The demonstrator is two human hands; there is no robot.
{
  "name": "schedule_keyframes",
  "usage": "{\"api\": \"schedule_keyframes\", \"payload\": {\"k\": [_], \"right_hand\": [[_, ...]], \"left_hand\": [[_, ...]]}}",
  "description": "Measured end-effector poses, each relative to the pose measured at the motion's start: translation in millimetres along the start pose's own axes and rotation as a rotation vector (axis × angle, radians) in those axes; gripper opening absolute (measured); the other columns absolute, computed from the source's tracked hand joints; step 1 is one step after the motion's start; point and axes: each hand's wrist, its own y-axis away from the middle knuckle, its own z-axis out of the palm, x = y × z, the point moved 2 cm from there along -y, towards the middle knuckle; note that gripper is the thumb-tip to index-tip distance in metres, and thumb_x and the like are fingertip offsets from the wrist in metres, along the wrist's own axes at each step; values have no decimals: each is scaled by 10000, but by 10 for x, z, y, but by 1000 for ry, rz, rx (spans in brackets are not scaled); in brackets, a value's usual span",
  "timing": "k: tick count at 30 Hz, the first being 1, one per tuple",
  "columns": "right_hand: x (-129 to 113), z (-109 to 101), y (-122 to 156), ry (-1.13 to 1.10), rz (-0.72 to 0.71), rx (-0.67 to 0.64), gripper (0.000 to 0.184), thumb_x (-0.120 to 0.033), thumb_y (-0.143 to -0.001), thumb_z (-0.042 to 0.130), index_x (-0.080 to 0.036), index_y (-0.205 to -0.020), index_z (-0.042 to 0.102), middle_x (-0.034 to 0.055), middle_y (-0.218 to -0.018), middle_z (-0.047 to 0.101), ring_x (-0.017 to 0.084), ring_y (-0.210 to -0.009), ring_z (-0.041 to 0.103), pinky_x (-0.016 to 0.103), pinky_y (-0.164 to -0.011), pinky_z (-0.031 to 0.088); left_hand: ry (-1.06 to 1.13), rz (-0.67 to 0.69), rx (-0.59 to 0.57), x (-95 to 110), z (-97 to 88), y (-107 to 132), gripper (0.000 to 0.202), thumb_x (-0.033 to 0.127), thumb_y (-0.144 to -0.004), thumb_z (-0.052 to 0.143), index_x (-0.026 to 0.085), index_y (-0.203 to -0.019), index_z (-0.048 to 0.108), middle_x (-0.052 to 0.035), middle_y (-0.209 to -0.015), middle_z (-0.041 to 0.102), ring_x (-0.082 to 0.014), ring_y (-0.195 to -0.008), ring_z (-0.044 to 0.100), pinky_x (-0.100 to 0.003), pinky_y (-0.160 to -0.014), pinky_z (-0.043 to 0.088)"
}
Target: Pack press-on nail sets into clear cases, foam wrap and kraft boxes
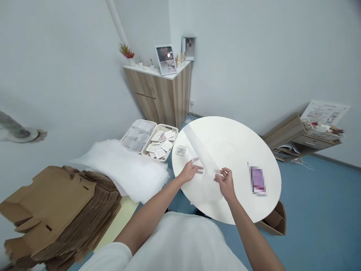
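Note:
A thin translucent white sheet [201, 148], folded into a long strip, slants across the round white table [239, 139]. Its near part spreads loosely towards the table's front edge. My right hand [226, 183] pinches the strip's right edge between thumb and fingers. At the left edge, my left hand [189, 172] has the sheet between its thumb and partly extended fingers. A small clear box [181, 150] with tiny contents I cannot make out stands just beyond my left hand. To the right lies a pixelated purple item [257, 178].
Left of the table are a basket of cards [160, 145], a basket of clear packets [138, 134], a stack of white sheets [121, 160] and flattened cardboard boxes [56, 199]. A wooden cabinet [158, 90] fills the corner; an open box [275, 222] sits under the table.

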Motion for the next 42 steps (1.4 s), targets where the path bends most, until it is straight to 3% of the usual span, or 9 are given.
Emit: {"api": "schedule_keyframes", "payload": {"k": [2, 7, 13, 18, 22, 29, 35, 38, 42], "right_hand": [[31, -284, -33, 52, -24, 36, 309, -377, -702, 527, -227, -928, 379, 0, -821, 535, 112, -581, 560, 274, -582, 443], [289, -846, -76, -17, 60, 194, 257, -363, -706, 503, -238, -859, 338, -17, -794, 546, 89, -507, 519, 232, -496, 403], [743, -1165, -101, 43, 287, 142, 300, -405, -670, 526, -230, -848, 359, -48, -639, 503, 94, -454, 459, 215, -432, 354], [946, -1229, -98, 264, 235, 160, 259, -455, -691, 491, -224, -733, 380, -56, -603, 438, 99, -480, 425, 223, -461, 343], [1036, -1202, -43, 435, 198, 142, 230, -446, -725, 438, -223, -699, 385, -41, -612, 478, 115, -510, 439, 236, -503, 334], [1074, -1094, -28, 658, 267, 91, 160, -372, -775, 359, -236, -795, 440, -11, -738, 580, 133, -579, 515, 236, -512, 324], [1107, -1047, -51, 870, 381, 117, 175, -347, -796, 350, -231, -788, 481, 5, -693, 585, 145, -584, 527, 237, -491, 312], [1139, -1034, -14, 933, 319, 138, 213, -357, -799, 344, -227, -836, 508, 28, -747, 585, 155, -620, 534, 251, -505, 338], [1150, -1041, 74, 1071, 101, 230, 285, -338, -775, 392, -207, -1000, 506, 106, -1027, 536, 231, -908, 510, 318, -651, 396]], "left_hand": [[-112, -33, -12, -34, 188, -140, 521, 248, -754, 511, 142, -1237, 347, -84, -849, 656, -137, -584, 622, -317, -689, 455], [-320, -117, 171, -235, 478, -389, 473, 270, -736, 527, 159, -1175, 394, -62, -829, 645, -51, -382, 463, -227, -493, 414], [-473, -187, 268, -518, 591, -472, 453, 324, -715, 560, 170, -1123, 441, -18, -738, 631, -80, -482, 483, -222, -544, 406], [-607, -238, 317, -646, 580, -543, 485, 342, -711, 562, 177, -1148, 430, -28, -794, 614, -128, -723, 552, -228, -663, 408], [-712, -262, 315, -707, 565, -624, 523, 357, -704, 567, 194, -1175, 409, -52, -911, 589, -155, -899, 525, -241, -745, 389], [-762, -305, 214, -864, 518, -695, 566, 347, -723, 545, 196, -1229, 340, -93, -1022, 534, -175, -945, 507, -269, -785, 378], [-856, -293, 85, -970, 500, -726, 564, 315, -725, 544, 190, -1230, 327, -87, -1027, 533, -172, -939, 520, -267, -780, 386], [-984, -253, 38, -948, 522, -724, 574, 275, -744, 515, 181, -1259, 279, -90, -1043, 535, -181, -941, 525, -280, -782, 391], [-1263, -112, 72, -886, 560, -605, 601, 221, -735, 504, 182, -1280, 253, -122, -1218, 433, -241, -1086, 436, -346, -853, 359]]}}
